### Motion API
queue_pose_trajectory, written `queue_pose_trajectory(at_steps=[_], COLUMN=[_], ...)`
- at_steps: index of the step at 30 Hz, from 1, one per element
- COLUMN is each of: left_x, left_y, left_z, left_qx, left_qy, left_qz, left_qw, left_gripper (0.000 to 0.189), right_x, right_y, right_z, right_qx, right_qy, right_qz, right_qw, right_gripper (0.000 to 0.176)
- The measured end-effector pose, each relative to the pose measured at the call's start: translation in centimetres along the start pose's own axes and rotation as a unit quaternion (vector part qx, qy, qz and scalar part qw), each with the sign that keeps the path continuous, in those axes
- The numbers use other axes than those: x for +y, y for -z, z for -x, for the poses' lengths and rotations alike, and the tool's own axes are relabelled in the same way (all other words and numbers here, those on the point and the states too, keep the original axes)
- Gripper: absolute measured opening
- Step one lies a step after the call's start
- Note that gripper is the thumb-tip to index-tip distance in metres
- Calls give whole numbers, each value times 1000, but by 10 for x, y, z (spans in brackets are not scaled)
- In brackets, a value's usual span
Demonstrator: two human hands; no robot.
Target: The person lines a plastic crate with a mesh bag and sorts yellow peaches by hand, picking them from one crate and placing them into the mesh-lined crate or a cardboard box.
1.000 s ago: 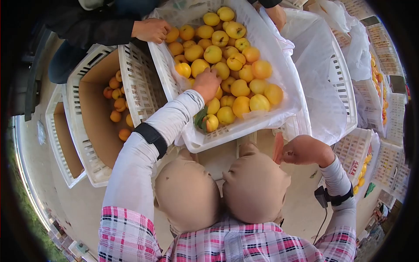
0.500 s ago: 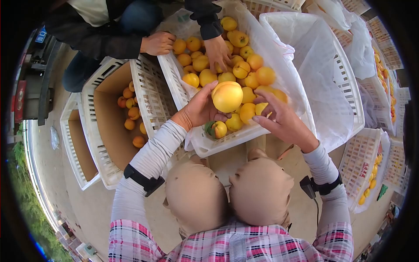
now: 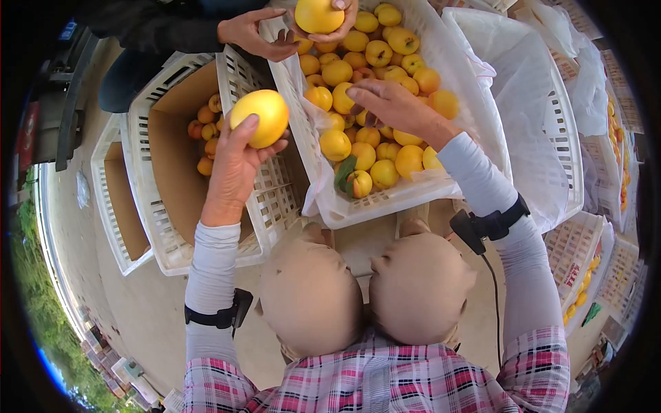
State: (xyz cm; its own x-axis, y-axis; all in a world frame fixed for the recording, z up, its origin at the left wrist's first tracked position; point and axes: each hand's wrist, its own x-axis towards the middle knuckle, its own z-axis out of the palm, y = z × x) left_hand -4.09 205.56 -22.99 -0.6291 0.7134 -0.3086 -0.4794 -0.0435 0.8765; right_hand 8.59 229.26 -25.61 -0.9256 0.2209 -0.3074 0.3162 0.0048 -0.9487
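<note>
A large yellow peach (image 3: 265, 113) rests in the grip of my left hand (image 3: 233, 165), thumb along its near side. It is held up over the wall between the cardboard-lined crate (image 3: 155, 206) and the lined white crate (image 3: 337, 219) in front of me. My right hand (image 3: 399, 110) hovers above the yellow peaches (image 3: 335, 144) heaped in the white crate. Its fingers reach leftward, apart from the thumb, and no fruit shows in them. A green leaf (image 3: 344, 172) lies by a peach at the crate's near corner.
Across from me, a co-worker's hand (image 3: 251, 33) is spread while the other holds a peach (image 3: 319, 15). Several orange-red peaches (image 3: 204, 131) lie in the cardboard-lined crate. A plastic-lined crate (image 3: 568, 138) stands at right, with more fruit crates (image 3: 575, 258) beyond.
My left hand has carried the peach leftward from above the white crate. My right hand has shifted up and left over the fruit. The co-worker has lifted a peach out.
</note>
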Motion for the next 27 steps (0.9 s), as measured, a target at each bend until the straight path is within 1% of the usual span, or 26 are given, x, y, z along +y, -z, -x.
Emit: queue_pose_trajectory(at_steps=[1, 2, 3, 4, 5, 6, 7, 8, 9, 10, 12, 13, 14, 15, 16, 17, 18, 19, 20, 21, 22, 23, 24, 25, 26, 27], left_x=[5, 9, 11, 15, 13, 8, 2, -2, -7, -14, -33, -44, -51, -58, -66, -77, -88, -96, -97, -97, -98, -85, -63, -39, -17, -2], left_y=[19, 37, 57, 73, 88, 98, 105, 109, 114, 120, 131, 144, 150, 153, 156, 162, 168, 175, 178, 182, 187, 176, 151, 120, 91, 64], left_z=[3, 7, 10, 12, 11, 11, 12, 14, 16, 17, 19, 18, 19, 21, 23, 23, 23, 19, 15, 13, 11, 13, 12, 10, 12, 15], left_qx=[44, 89, 116, 100, 137, 174, 177, 197, 215, 218, 246, 244, 243, 238, 233, 231, 195, 158, 155, 136, 117, 155, 203, 247, 215, 182], left_qy=[-19, -37, -26, -11, -7, -4, -5, 11, 27, 26, 96, 136, 133, 181, 228, 224, 258, 289, 285, 237, 186, 27, -81, -187, -222, -255], left_qz=[-41, -82, -27, 59, 37, 17, 18, -33, -85, -84, -220, -236, -231, -262, -293, -289, -352, -413, -412, -528, -634, -614, -565, -506, -468, -429], left_qw=[998, 992, 993, 993, 990, 985, 984, 980, 972, 972, 939, 931, 933, 917, 899, 902, 878, 849, 851, 804, 741, 773, 796, 805, 828, 847], left_gripper=[49, 53, 52, 52, 52, 53, 53, 53, 53, 53, 55, 61, 61, 64, 67, 67, 68, 69, 69, 65, 61, 53, 51, 49, 51, 53], right_x=[16, 31, 42, 54, 63, 71, 78, 81, 84, 87, 82, 75, 69, 74, 76, 78, 73, 68, 68, 70, 71, 68, 62, 55, 44, 30], right_y=[-1, -6, -15, -25, -36, -46, -56, -63, -64, -63, -55, -46, -37, -32, -26, -21, -19, -18, -15, -13, -13, -13, -14, -15, -16, -19], right_z=[-15, -25, -30, -36, -39, -43, -46, -48, -50, -51, -49, -47, -43, -39, -38, -38, -36, -33, -32, -32, -32, -31, -29, -29, -29, -28], right_qx=[-36, -71, -75, -99, -122, -125, -116, -108, -110, -98, -89, -116, -137, -138, -136, -158, -176, -166, -163, -185, -207, -209, -202, -195, -197, -198], right_qy=[-19, -38, -37, -16, 5, 6, -25, -55, -54, -56, -57, -121, -183, -181, -180, -213, -239, -260, -257, -254, -249, -248, -237, -226, -227, -212], right_qz=[154, 302, 302, 390, 473, 474, 480, 485, 486, 472, 463, 323, 176, 55, 61, -88, -236, -286, -282, -341, -399, -397, -408, -419, -419, -390], right_qw=[987, 950, 950, 916, 873, 872, 869, 866, 865, 874, 880, 931, 957, 972, 972, 960, 925, 907, 910, 886, 858, 858, 858, 857, 857, 874], right_gripper=[57, 60, 60, 63, 66, 66, 63, 61, 61, 60, 59, 58, 58, 52, 52, 50, 48, 48, 48, 49, 49, 49, 50, 51, 51, 53])
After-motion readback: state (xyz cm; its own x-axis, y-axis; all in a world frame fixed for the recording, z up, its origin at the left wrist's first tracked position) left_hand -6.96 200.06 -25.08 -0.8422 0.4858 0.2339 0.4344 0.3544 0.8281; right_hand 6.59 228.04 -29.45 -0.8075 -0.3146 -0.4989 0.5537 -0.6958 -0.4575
